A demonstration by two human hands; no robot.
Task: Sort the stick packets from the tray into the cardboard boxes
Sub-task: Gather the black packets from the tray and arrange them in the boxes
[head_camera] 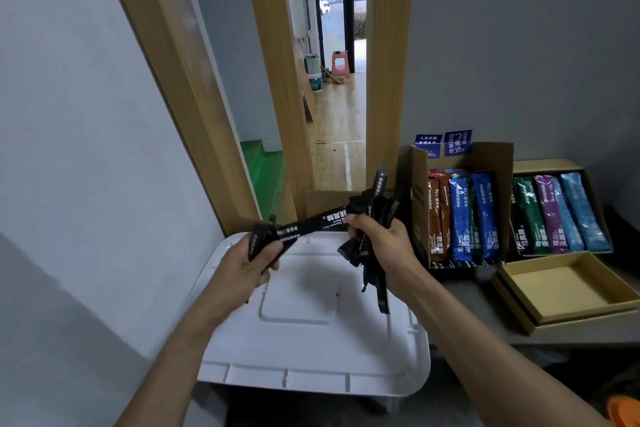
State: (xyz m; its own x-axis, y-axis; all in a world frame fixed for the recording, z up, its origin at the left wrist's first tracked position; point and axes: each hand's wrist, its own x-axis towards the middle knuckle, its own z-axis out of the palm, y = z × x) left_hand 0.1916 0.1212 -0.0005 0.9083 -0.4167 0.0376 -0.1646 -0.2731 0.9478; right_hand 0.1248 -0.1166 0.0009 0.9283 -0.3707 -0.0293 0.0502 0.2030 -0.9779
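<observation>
Gripping black stick packets, left hand, right hand both curled

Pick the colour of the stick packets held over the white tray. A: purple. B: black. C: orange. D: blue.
B: the left grip and the right grip both hold black stick packets, while the blue, purple and orange ones sit in the cardboard boxes.

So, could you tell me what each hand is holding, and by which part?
The left hand grips a single black packet by one end; the right hand grips a bundle of black packets around the middle.
</observation>
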